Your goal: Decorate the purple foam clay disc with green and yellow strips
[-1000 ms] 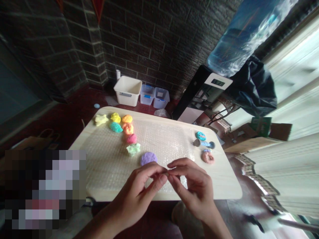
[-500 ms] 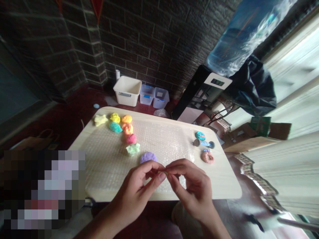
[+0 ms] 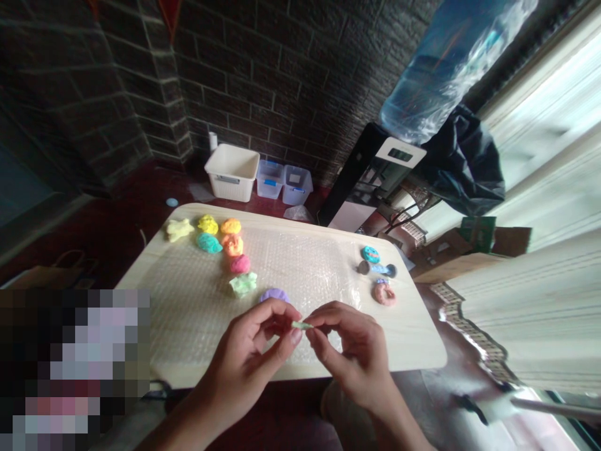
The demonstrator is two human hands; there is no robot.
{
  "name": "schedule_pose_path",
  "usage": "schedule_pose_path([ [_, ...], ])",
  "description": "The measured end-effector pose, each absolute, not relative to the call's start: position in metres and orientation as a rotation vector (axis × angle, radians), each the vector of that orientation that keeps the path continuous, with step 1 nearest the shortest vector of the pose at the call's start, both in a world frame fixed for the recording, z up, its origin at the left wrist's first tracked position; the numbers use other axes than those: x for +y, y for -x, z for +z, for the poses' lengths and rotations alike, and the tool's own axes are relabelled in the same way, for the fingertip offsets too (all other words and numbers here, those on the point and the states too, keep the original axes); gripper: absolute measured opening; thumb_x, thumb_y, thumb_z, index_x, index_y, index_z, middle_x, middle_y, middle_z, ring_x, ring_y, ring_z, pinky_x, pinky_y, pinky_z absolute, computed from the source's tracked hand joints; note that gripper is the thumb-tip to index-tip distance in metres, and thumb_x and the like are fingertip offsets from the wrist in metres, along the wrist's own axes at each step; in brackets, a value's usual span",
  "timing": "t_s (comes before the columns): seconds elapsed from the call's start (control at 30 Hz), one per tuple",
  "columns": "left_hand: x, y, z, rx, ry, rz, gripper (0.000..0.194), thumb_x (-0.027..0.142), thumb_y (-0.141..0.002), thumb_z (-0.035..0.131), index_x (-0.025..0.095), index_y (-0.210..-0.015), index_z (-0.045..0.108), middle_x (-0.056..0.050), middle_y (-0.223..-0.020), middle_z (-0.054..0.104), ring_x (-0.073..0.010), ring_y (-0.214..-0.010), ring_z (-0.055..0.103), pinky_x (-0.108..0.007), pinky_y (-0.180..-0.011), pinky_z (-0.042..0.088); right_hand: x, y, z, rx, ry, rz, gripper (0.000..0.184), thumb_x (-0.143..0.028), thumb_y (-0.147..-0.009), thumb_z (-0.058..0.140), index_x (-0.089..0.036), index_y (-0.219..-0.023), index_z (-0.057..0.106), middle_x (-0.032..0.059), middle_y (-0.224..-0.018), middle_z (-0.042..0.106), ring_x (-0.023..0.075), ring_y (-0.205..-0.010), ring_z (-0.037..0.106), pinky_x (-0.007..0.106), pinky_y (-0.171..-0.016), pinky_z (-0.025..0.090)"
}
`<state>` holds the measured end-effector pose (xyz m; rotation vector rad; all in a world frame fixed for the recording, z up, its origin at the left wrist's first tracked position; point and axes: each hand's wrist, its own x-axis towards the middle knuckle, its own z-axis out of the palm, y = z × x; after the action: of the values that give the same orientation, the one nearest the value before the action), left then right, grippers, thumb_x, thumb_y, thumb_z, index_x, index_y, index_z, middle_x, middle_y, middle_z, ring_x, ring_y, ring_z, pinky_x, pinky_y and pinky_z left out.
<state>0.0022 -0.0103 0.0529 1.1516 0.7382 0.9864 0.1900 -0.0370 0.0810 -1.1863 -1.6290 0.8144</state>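
Between the fingertips of both hands is a small strip of pale green modelling clay (image 3: 302, 325), above the near part of the table. My left hand (image 3: 256, 344) pinches its left end with thumb and forefinger. At the other end, my right hand (image 3: 352, 344) closes thumb and fingers on it. Just beyond the left hand lies a purple clay disc (image 3: 274, 294), partly covered by the fingers. Farther left sits a pale green clay lump (image 3: 243, 284), with a pink lump (image 3: 240, 264) and an orange one (image 3: 232, 245) behind it.
Bubble wrap (image 3: 305, 257) covers much of the table (image 3: 413, 338). Yellow (image 3: 208, 223), teal (image 3: 209, 243) and pale yellow (image 3: 179, 230) lumps lie at back left. At right are a teal disc (image 3: 370, 254), a dumbbell shape (image 3: 377, 269) and a pinkish ring (image 3: 385, 293). A water dispenser (image 3: 366, 175) stands behind.
More of the pale green strip now shows between the fingertips, which have moved slightly apart. The whole view has shifted a little, so the table sits farther left.
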Motion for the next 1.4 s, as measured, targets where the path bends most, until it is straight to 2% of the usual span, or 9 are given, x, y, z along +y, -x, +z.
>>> schedule_pose_path([
  [0.2,-0.0095,0.0005,0.0496,0.735,-1.222,0.973,0.013,0.034,-0.099,0.071,0.022,-0.101,0.072,-0.002,-0.09,0.071,-0.0161,-0.087,0.069,-0.024,-0.079,0.055,-0.0376,-0.1867,0.0791,-1.583,1.174,0.899,0.004,-0.021,-0.095,0.072,-0.02,-0.097,0.075,0.0049,-0.086,0.073,0.0167,-0.074,0.067,0.03,-0.067,0.054],
  [0.37,-0.0096,-0.0001,0.0492,0.736,-1.242,1.028,0.008,0.03,-0.097,0.072,0.022,-0.098,0.073,-0.002,-0.09,0.071,-0.0159,-0.088,0.07,-0.024,-0.081,0.057,-0.0398,-0.188,0.076,-1.515,1.256,1.016,0.009,-0.028,-0.098,0.073,-0.02,-0.096,0.077,0.0053,-0.086,0.074,0.0159,-0.074,0.066,0.028,-0.066,0.053],
  [0.7,-0.0105,-0.0001,0.0499,0.721,-1.202,1.036,0.009,0.03,-0.097,0.073,0.02,-0.098,0.074,-0.002,-0.088,0.073,-0.0147,-0.085,0.071,-0.022,-0.078,0.058,-0.0386,-0.1848,0.0794,-1.387,1.123,1.118,0.005,-0.023,-0.094,0.078,-0.021,-0.098,0.079,0.0048,-0.086,0.076,0.0148,-0.075,0.067,0.026,-0.068,0.054],
  [0.8,-0.0103,0.0002,0.0513,0.72,-1.178,1.07,0.009,0.027,-0.094,0.076,0.02,-0.098,0.074,-0.002,-0.091,0.072,-0.0147,-0.087,0.071,-0.022,-0.08,0.058,-0.0371,-0.1836,0.0782,-1.376,1.104,1.1,0.004,-0.02,-0.093,0.079,-0.022,-0.095,0.081,0.004,-0.083,0.075,0.0132,-0.072,0.066,0.024,-0.064,0.052],
  [0.97,-0.0088,-0.0001,0.0519,0.717,-1.095,1.09,0.018,0.028,-0.088,0.083,0.019,-0.101,0.074,-0.003,-0.094,0.074,-0.0151,-0.089,0.071,-0.022,-0.081,0.058,-0.0349,-0.1822,0.0759,-1.351,1.025,1.061,0.011,-0.016,-0.091,0.08,-0.025,-0.096,0.082,0.0039,-0.088,0.076,0.0153,-0.08,0.068,0.026,-0.072,0.054],
  [1.17,-0.0096,0.0004,0.0487,0.696,-1.105,1.088,0.009,0.027,-0.093,0.079,0.019,-0.098,0.076,-0.004,-0.093,0.075,-0.0166,-0.09,0.073,-0.025,-0.084,0.058,-0.0357,-0.1822,0.0749,-1.352,1.046,1.074,0.016,-0.015,-0.089,0.082,-0.025,-0.102,0.081,0.0048,-0.093,0.076,0.0157,-0.082,0.069,0.027,-0.073,0.056],
  [1.4,-0.0086,0.0019,0.0527,0.71,-1.138,1.061,0.012,0.028,-0.093,0.078,0.018,-0.099,0.074,-0.005,-0.094,0.075,-0.0175,-0.091,0.072,-0.026,-0.083,0.058,-0.0354,-0.1834,0.0784,-1.452,1.066,0.959,0.017,-0.013,-0.092,0.078,-0.027,-0.101,0.083,0.0031,-0.088,0.078,0.0153,-0.079,0.07,0.027,-0.072,0.056],
])
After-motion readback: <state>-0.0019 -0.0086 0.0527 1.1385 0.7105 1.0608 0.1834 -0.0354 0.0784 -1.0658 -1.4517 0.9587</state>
